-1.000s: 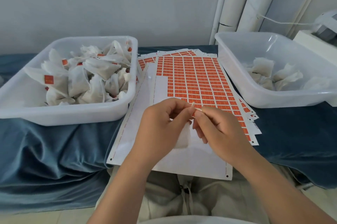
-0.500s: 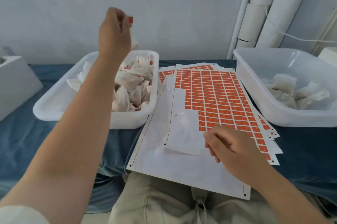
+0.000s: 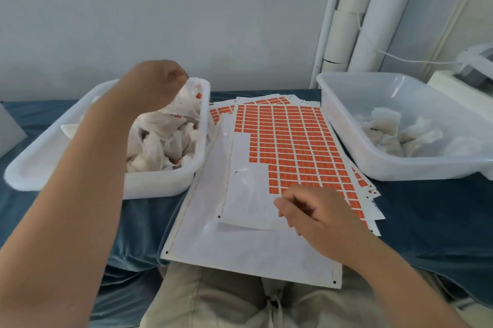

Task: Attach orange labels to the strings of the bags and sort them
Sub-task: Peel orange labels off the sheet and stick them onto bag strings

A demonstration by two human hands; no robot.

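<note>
The bags point(image 3: 160, 141) look light, soft and floppy; pinch one by its string. They fill the left tub point(image 3: 160, 186). The left hand point(image 3: 157, 82) is curled over the tub's far right corner; whether it grips a bag, I cannot tell. The right hand point(image 3: 320, 213) rests loosely curled on the label sheet point(image 3: 293, 141), holding nothing.

A single wide-angle view from the person's head looks forward and down, close over the label sheet point(image 3: 288, 141) at centre frame, with the wall point(image 3: 160, 7) across the top.
</note>
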